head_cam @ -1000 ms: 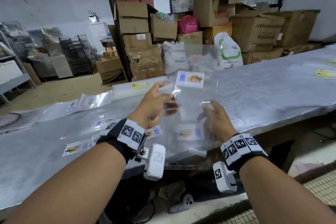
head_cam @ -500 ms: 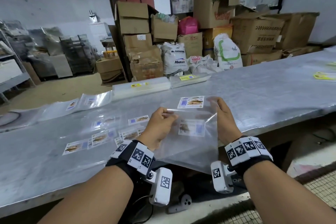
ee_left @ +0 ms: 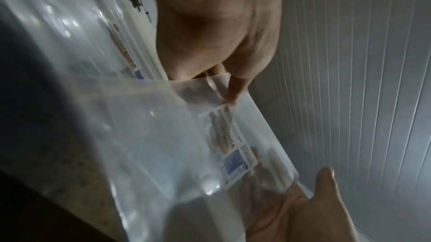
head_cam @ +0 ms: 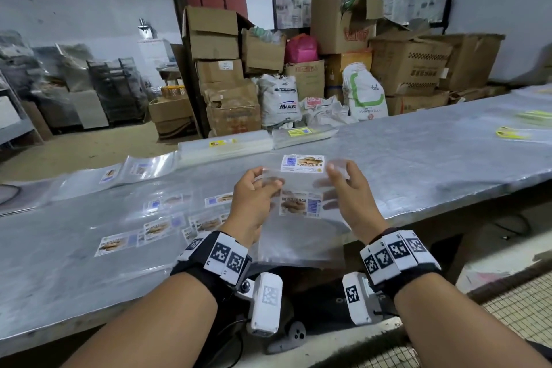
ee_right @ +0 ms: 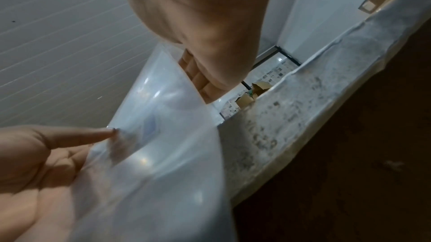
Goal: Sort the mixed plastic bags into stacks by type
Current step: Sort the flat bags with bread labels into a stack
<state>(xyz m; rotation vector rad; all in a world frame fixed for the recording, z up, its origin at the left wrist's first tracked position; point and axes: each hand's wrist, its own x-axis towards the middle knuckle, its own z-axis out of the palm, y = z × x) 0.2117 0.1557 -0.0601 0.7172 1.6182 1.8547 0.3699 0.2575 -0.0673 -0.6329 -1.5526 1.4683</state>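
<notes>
A clear plastic bag with a "Biskut Lenga" label (head_cam: 302, 163) is held low over the metal table (head_cam: 418, 176), near its front edge. My left hand (head_cam: 257, 193) pinches the bag's top left corner; the left wrist view shows its thumb (ee_left: 233, 94) on the plastic. My right hand (head_cam: 343, 191) is at the top right corner. Its fingers (ee_right: 198, 80) lie behind the plastic and its thumb (ee_left: 326, 174) stands clear of the edge. A second, same-labelled bag (head_cam: 300, 203) shows through just below, and plastic overhangs the table edge there.
Several more labelled bags (head_cam: 155, 227) lie spread on the table to the left. Two stacks of clear bags (head_cam: 227, 145) (head_cam: 303, 134) sit along the far edge. Yellow-labelled bags (head_cam: 510, 132) lie far right. Cardboard boxes (head_cam: 218, 39) and sacks stand behind the table.
Both hands brought the bag down from chest height to just above the table's front edge. The right thumb, which gripped the corner before, is now off the plastic.
</notes>
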